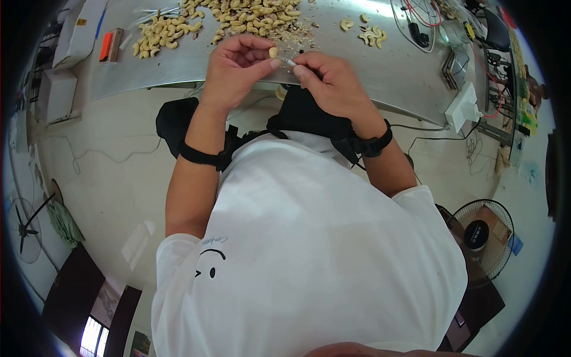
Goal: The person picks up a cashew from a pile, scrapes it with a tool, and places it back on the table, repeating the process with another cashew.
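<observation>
- Cashew [273, 52], partly covered by the left hand's fingertips, above the near edge of the metal worktop [404, 80]; its exposed part is pale cream-yellow and rounded.
- Left hand [238, 66]: thumb and fingers pinched on that cashew.
- Right hand [328, 78]: closed around a slim tool [290, 62], its handle mostly hidden; the thin tip points at the cashew, though whether they touch is hard to make out.
- Beyond the hands, a heap of cashews [253, 22], cut off by the top edge, with crumbs [291, 40] beside it.
- Small cashew group [372, 37] farther right.
</observation>
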`<state>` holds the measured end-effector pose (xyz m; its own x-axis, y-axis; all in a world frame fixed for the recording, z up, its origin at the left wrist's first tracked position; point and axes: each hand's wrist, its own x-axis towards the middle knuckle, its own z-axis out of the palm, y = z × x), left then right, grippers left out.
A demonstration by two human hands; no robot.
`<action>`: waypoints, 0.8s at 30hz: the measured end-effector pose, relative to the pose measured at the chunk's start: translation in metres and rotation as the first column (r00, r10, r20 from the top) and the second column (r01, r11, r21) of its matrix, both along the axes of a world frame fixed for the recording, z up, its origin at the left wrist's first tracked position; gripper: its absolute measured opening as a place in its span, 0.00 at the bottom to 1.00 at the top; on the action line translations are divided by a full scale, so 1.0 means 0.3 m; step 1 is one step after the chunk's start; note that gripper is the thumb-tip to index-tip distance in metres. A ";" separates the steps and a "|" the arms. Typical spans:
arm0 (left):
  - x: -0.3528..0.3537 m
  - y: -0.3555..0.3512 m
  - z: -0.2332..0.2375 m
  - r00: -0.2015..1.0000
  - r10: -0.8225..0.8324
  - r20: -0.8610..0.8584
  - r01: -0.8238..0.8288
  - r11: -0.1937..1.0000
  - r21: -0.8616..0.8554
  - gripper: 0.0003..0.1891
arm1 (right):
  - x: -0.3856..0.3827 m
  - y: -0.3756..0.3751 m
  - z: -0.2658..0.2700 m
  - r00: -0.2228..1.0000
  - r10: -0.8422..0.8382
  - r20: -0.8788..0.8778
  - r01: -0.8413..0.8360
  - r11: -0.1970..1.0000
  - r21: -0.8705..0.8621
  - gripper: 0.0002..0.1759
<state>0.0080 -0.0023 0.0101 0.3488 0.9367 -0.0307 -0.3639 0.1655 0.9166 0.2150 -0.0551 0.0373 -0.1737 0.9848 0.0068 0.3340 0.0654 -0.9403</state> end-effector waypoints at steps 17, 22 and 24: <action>-0.034 0.011 -0.023 0.995 -0.094 0.040 0.092 0.995 0.038 0.10 | -0.020 0.008 0.012 0.986 -0.116 0.121 0.095 0.982 0.165 0.09; -0.031 0.010 -0.010 0.996 -0.087 0.034 0.089 0.995 -0.049 0.10 | -0.024 0.005 0.038 0.995 -0.011 0.099 0.001 0.995 0.104 0.09; -0.034 0.012 -0.010 0.995 -0.101 0.016 0.101 0.994 -0.043 0.10 | -0.019 0.005 0.042 0.993 -0.010 0.121 -0.003 0.995 0.101 0.09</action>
